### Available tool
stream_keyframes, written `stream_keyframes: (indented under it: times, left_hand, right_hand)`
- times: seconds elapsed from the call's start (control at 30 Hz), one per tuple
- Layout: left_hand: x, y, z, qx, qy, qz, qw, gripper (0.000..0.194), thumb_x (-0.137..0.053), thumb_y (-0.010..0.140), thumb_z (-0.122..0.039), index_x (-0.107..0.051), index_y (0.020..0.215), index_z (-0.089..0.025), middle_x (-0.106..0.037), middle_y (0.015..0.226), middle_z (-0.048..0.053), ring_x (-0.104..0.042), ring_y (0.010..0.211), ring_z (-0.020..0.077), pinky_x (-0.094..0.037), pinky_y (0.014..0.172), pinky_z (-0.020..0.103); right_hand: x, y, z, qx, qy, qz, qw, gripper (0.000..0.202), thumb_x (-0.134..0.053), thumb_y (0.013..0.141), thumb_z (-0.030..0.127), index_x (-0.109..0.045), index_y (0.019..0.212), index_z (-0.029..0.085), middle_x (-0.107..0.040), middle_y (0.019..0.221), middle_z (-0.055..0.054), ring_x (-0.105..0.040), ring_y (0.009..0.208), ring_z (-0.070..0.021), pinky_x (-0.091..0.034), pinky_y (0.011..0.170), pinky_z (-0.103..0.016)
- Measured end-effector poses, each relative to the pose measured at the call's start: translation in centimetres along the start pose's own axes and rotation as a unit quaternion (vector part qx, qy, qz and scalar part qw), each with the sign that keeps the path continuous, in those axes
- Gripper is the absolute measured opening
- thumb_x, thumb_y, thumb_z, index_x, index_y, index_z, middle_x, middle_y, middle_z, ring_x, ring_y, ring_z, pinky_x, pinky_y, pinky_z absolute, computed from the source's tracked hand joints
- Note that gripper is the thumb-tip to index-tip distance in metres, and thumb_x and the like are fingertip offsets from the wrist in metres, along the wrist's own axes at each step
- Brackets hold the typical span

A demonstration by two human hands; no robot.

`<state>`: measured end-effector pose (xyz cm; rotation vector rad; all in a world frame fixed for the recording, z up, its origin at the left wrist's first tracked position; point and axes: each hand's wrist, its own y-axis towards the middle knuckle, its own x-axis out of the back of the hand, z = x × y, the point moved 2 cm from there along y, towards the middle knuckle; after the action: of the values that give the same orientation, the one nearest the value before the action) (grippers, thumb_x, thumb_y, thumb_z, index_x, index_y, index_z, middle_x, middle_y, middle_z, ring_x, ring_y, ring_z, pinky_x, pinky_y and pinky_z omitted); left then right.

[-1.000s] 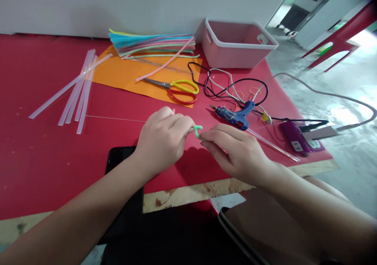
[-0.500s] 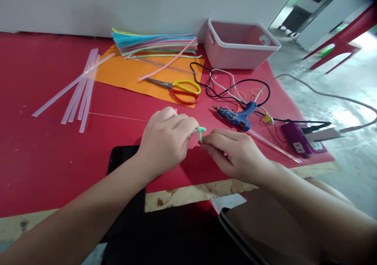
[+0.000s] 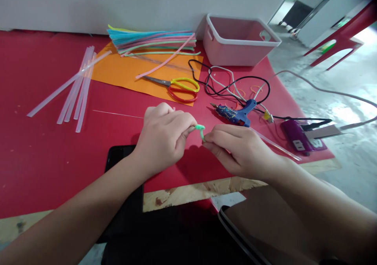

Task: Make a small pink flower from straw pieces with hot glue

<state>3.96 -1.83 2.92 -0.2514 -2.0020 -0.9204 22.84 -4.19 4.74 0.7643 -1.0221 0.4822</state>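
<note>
A short length of green pipe cleaner [image 3: 200, 127] is stretched between my two hands, above the red tabletop. My left hand [image 3: 166, 135] is closed, pinching the coiled end between thumb and fingers. From behind this hand a thin pale wire or stick [image 3: 118, 113] runs out to the left; how it joins the pipe cleaner is hidden. A tiny pink tip shows over the left knuckles. My right hand [image 3: 238, 147] is closed too, with its fingertips on the free end, which bends downward from the coil.
Scissors [image 3: 184, 85] and a pipe-cleaner bundle [image 3: 153, 41] lie on orange paper [image 3: 118, 74]. Glue sticks [image 3: 78, 84] are at left, a glue gun [image 3: 232, 113] with tangled cords near my right hand. A pink basket [image 3: 235, 54], purple power strip [image 3: 303, 135] and black phone-like slab [image 3: 120, 155] are around.
The green free end has swung from hanging straight down to curving toward the right, and the coil looks tighter. My right hand has shifted slightly right; both hands keep their pinch.
</note>
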Motion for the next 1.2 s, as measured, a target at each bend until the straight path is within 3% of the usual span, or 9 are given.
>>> stream_keyframes:
  times: [0.13, 0.27, 0.4, 0.57, 0.73, 0.9, 1.03, 1.2]
  left_hand:
    - [-0.4, -0.1, -0.5, -0.048, 0.044, 0.028, 0.998, 0.012, -0.052, 0.088, -0.017, -0.062, 0.084, -0.022, -0.068, 0.077, 0.002, -0.045, 0.076, 0.0231, -0.029, 0.067, 0.041]
    - [-0.3, 0.0, -0.6, -0.043, -0.047, 0.05, 0.997, 0.011, -0.052, 0.09, -0.019, -0.063, 0.087, -0.022, -0.066, 0.075, 0.0, -0.045, 0.076, 0.0208, -0.03, 0.07, 0.039]
    - [0.2, 0.2, -0.4, 0.013, -0.115, 0.043, 0.992, 0.013, -0.052, 0.093, -0.027, -0.062, 0.085, -0.022, -0.064, 0.072, -0.001, -0.044, 0.075, 0.0189, -0.031, 0.072, 0.037]
    - [0.1, 0.1, -0.3, 0.027, -0.062, 0.023, 0.997, 0.014, -0.052, 0.093, -0.027, -0.062, 0.084, -0.022, -0.066, 0.073, 0.0, -0.046, 0.076, 0.0206, -0.029, 0.07, 0.038]
    - [-0.6, -0.2, -0.6, -0.038, 0.045, 0.03, 0.998, 0.009, -0.056, 0.085, -0.015, -0.061, 0.081, -0.021, -0.066, 0.073, 0.0, -0.046, 0.077, 0.0224, -0.027, 0.068, 0.04]
    - [-0.8, -0.2, -1.2, -0.115, -0.002, 0.06, 0.992, 0.013, -0.054, 0.084, -0.009, -0.057, 0.076, -0.02, -0.063, 0.07, 0.0, -0.048, 0.076, 0.02, -0.03, 0.072, 0.04]
    - [-0.2, 0.0, -1.0, -0.074, -0.103, 0.036, 0.991, 0.012, -0.052, 0.09, -0.017, -0.06, 0.083, -0.022, -0.066, 0.072, -0.001, -0.049, 0.075, 0.019, -0.033, 0.073, 0.038]
    - [0.2, 0.1, -0.8, 0.009, -0.063, -0.007, 0.998, 0.014, -0.051, 0.093, -0.026, -0.061, 0.085, -0.021, -0.066, 0.071, 0.0, -0.051, 0.072, 0.0197, -0.034, 0.072, 0.038]
  right_hand:
    - [1.1, 0.1, -0.4, -0.021, -0.033, -0.071, 0.997, 0.016, -0.048, 0.093, 0.012, -0.061, 0.089, 0.021, -0.067, 0.08, -0.004, -0.062, 0.073, -0.0142, -0.049, 0.066, -0.026]
    - [1.1, 0.1, -1.6, -0.063, -0.022, -0.095, 0.993, 0.012, -0.053, 0.093, 0.015, -0.062, 0.088, 0.021, -0.067, 0.079, -0.002, -0.063, 0.074, -0.0134, -0.049, 0.068, -0.025]
    - [0.1, 0.0, -1.4, -0.055, 0.017, -0.048, 0.997, 0.015, -0.049, 0.093, 0.012, -0.061, 0.088, 0.018, -0.065, 0.077, -0.003, -0.062, 0.07, -0.0129, -0.047, 0.064, -0.024]
    - [-0.5, -0.1, 0.5, -0.034, -0.015, 0.023, 0.999, 0.018, -0.047, 0.094, 0.016, -0.063, 0.087, 0.013, -0.061, 0.071, -0.005, -0.059, 0.066, -0.0155, -0.046, 0.06, -0.026]
    - [0.3, -0.3, 1.0, 0.032, -0.094, 0.038, 0.994, 0.02, -0.047, 0.091, 0.008, -0.067, 0.087, 0.011, -0.064, 0.075, -0.007, -0.061, 0.068, -0.0178, -0.047, 0.061, -0.029]
    - [1.7, -0.2, -0.2, 0.031, -0.048, -0.042, 0.997, 0.011, -0.058, 0.091, 0.015, -0.068, 0.088, 0.018, -0.069, 0.08, -0.003, -0.064, 0.072, -0.0137, -0.051, 0.069, -0.026]
    - [1.5, 0.2, -1.2, -0.036, 0.017, -0.106, 0.994, 0.004, -0.064, 0.089, 0.02, -0.067, 0.087, 0.021, -0.071, 0.075, 0.0, -0.065, 0.068, -0.0113, -0.051, 0.065, -0.023]
    - [-0.4, 0.1, -0.2, -0.032, 0.014, -0.078, 0.996, 0.014, -0.052, 0.093, 0.013, -0.066, 0.091, 0.014, -0.065, 0.073, -0.003, -0.06, 0.065, -0.0115, -0.046, 0.06, -0.022]
